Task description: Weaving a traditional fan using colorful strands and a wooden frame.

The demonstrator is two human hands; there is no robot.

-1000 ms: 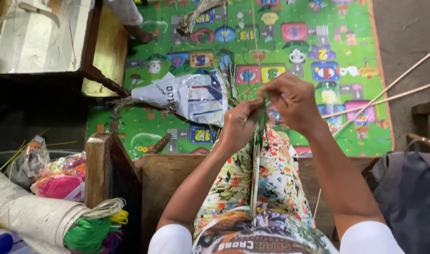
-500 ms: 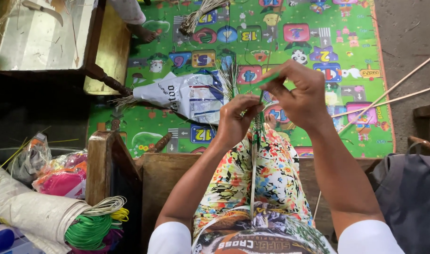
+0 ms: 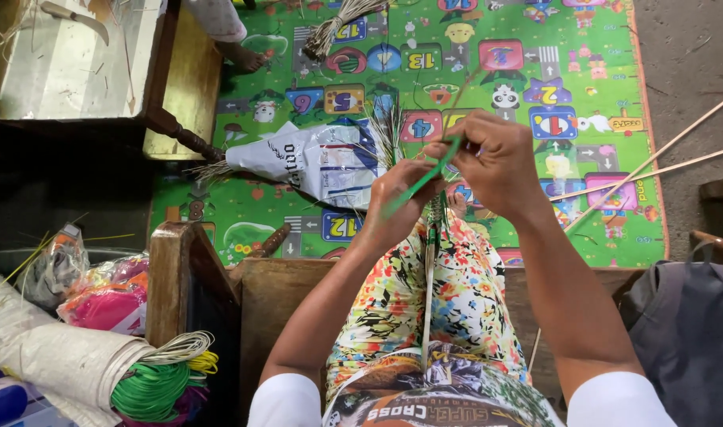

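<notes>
White crumpled bag [image 3: 314, 162] (grey print) beside left hand [image 3: 399, 202], green strip [image 3: 425, 178]

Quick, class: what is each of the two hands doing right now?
Left hand: closed, pinching the green strip.
Right hand: closed, fingers gripping the same green strip near its upper end.

Two hands [image 3: 393, 205] [image 3: 496, 162], one green strip [image 3: 421, 183], one mat [image 3: 298, 47], one sack [image 3: 314, 162], two sticks [image 3: 654, 154] [image 3: 662, 168] at mat's right edge, one green coil [image 3: 152, 387].
</notes>
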